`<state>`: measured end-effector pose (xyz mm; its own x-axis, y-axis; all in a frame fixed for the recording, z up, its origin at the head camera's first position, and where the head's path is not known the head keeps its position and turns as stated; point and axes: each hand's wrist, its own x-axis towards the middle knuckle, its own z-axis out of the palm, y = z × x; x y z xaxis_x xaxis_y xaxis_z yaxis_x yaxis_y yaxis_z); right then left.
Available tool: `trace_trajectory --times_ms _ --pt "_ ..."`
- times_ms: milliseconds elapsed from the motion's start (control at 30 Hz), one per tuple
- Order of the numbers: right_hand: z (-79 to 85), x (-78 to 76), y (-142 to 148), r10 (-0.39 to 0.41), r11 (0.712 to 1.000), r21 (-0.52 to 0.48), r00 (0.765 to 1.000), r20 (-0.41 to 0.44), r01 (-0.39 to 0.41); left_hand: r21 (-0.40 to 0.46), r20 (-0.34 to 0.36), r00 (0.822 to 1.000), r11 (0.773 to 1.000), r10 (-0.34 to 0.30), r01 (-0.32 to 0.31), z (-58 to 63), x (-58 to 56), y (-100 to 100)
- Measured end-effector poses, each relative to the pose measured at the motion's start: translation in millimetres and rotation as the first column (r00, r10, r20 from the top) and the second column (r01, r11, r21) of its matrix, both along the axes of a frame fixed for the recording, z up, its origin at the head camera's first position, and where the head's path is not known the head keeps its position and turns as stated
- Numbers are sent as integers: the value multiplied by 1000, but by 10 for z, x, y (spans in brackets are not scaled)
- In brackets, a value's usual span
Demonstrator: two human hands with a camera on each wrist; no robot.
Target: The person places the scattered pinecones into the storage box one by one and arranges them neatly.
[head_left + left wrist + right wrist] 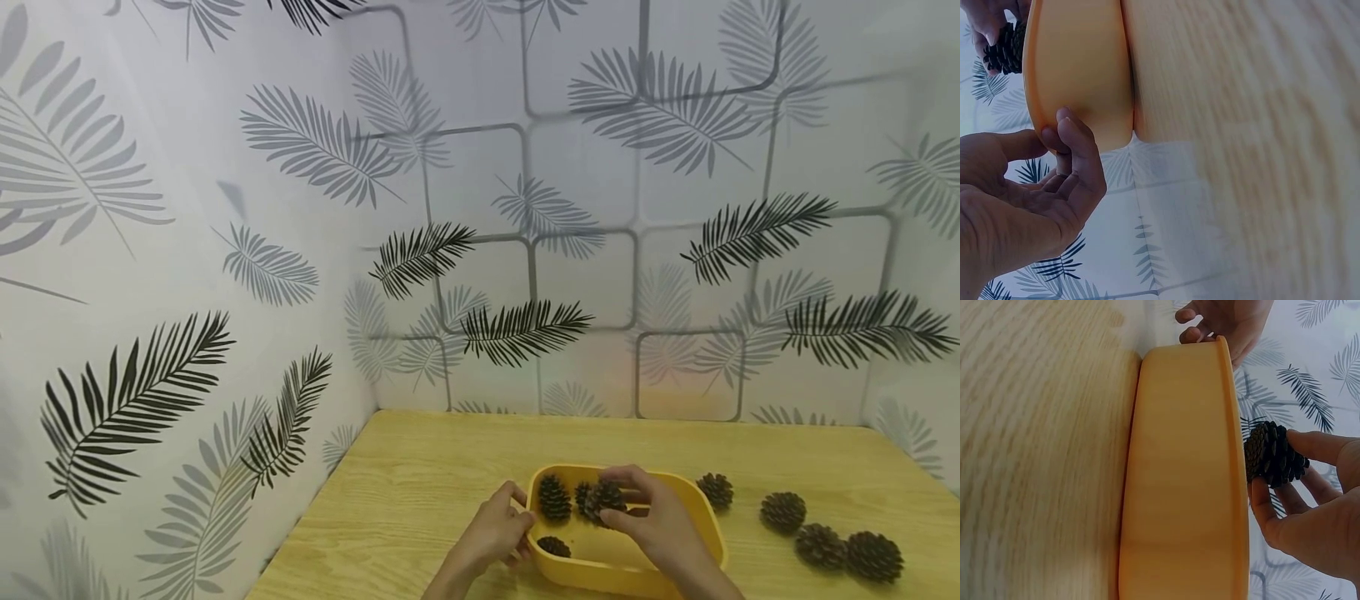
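Observation:
A yellow plastic tub with rounded corners stands on the table. My left hand grips the rim at its left end; in the left wrist view the thumb and curled fingers pinch that edge. Over the tub's inside, my right hand holds a brown pine cone between thumb and fingers. The right wrist view shows this pine cone above the rim. Inside the tub lie an upright-looking pine cone, another near the front left, and one partly hidden behind the held one.
Right of the tub, several loose pine cones lie on the wood-grain table: one close to the tub, one farther off, and two touching near the right. A leaf-patterned sheet rises behind the table and at its left.

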<state>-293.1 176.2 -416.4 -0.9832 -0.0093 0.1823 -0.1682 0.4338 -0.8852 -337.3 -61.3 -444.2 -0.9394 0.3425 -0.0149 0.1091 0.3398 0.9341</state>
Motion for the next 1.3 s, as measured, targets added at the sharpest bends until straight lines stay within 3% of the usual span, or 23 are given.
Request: trace_trajectory --times_ms 1300 --pt "-213 -92 -33 -14 1000 -1 1000 21 14 2 -9 1000 1000 6 -6 0 6 2"
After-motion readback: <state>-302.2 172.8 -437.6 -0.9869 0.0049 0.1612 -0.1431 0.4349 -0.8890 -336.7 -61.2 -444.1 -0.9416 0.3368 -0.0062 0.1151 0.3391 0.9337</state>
